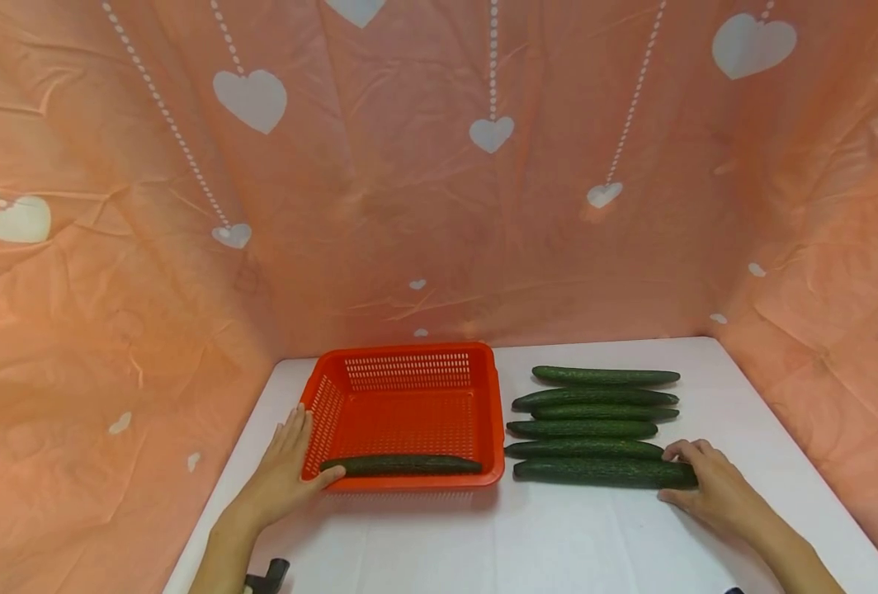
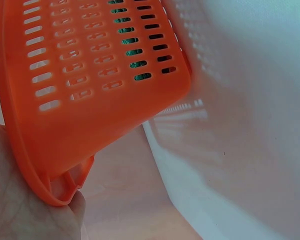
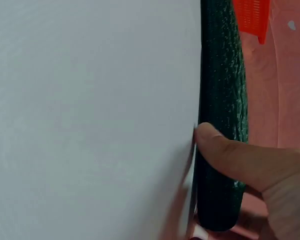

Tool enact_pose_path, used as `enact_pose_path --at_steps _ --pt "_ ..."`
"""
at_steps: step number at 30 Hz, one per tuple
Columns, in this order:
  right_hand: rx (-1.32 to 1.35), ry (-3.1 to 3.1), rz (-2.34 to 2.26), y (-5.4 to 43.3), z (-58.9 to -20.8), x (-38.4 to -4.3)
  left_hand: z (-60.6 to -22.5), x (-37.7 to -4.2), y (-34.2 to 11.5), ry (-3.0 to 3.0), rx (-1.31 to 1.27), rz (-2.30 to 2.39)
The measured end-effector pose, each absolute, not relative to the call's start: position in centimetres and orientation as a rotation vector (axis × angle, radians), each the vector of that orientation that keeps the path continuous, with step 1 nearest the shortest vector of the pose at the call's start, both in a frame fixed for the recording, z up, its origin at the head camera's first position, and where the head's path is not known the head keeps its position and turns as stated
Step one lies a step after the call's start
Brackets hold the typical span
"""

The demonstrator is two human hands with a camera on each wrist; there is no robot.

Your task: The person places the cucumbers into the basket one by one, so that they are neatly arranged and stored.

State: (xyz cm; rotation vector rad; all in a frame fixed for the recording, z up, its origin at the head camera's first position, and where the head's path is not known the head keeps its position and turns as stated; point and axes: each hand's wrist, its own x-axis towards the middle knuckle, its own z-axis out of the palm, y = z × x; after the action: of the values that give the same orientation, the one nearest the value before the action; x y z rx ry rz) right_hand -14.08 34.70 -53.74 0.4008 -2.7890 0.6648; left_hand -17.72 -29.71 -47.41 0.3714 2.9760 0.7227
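My left hand holds the front left corner of an orange-red plastic basket, its thumb over the front rim and its fingers along the left rim. The left wrist view shows the basket's slotted wall close up, with green showing through some slots. One dark green cucumber lies along the front inside the basket. On the right, my right hand grips the right end of the nearest cucumber. Its thumb presses the near side in the right wrist view, while the other fingers are partly hidden behind the cucumber.
Behind the gripped cucumber, several more lie roughly parallel in a row, from a close one to the farthest cucumber. All stand on a white-covered table. Peach cloth with white hearts hangs round the back and sides.
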Motion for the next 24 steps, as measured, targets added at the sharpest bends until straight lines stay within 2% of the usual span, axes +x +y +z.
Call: enact_pose_path --at_steps 9,18,24 --pt "0.717 -2.649 0.755 36.0 -54.7 -14.3 -47.6 -17.7 -29.8 2.975 0.382 0.733" --pt "0.564 -2.779 0.968 35.3 -52.8 -13.3 -47.4 -17.7 -29.8 2.981 0.38 0.739" --pt "0.607 -2.736 1.038 34.9 -52.0 -13.3 -47.2 -17.7 -29.7 2.962 0.365 0.745"
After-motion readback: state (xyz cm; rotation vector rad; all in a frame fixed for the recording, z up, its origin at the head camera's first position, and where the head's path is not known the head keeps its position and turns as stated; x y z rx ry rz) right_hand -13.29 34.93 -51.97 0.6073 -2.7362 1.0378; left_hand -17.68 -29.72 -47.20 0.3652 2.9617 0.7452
